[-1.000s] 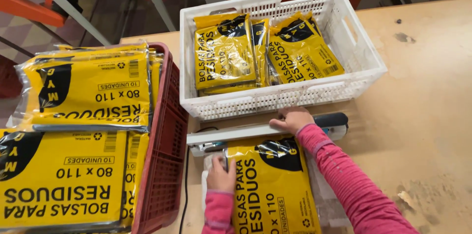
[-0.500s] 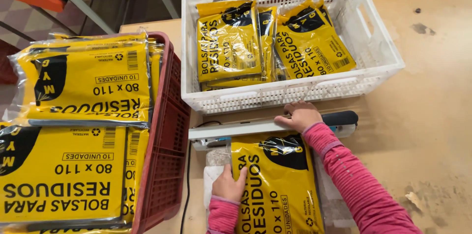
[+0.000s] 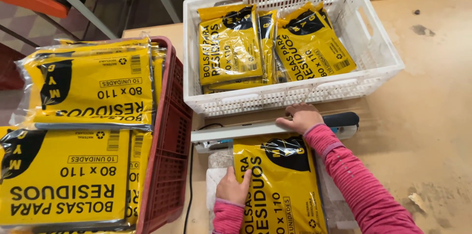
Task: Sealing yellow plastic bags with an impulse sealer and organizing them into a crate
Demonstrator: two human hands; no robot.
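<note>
Your right hand (image 3: 302, 117) lay palm down with its fingers together and curled over the white bar of the heat sealer (image 3: 255, 130), holding nothing but pressing the arm flat, apparently to clamp the packet's open end under it. Your left hand (image 3: 233, 188) rested with fingers loosely spread on the near left edge of the yellow packet (image 3: 280, 185), gripping nothing, seemingly just pinning it so it stayed square to the bar. That packet lay on the sealer's base in front of you, its top edge tucked under the bar. The sealer's black handle (image 3: 344, 118) stuck out to the right of your hand. Just beyond stood the white crate (image 3: 378, 74) with a few like packets leaning inside, close enough to reach. To your left, the red crate (image 3: 167, 150) held flat stacks of the same yellow packets, all on the wooden table (image 3: 432, 131).
</note>
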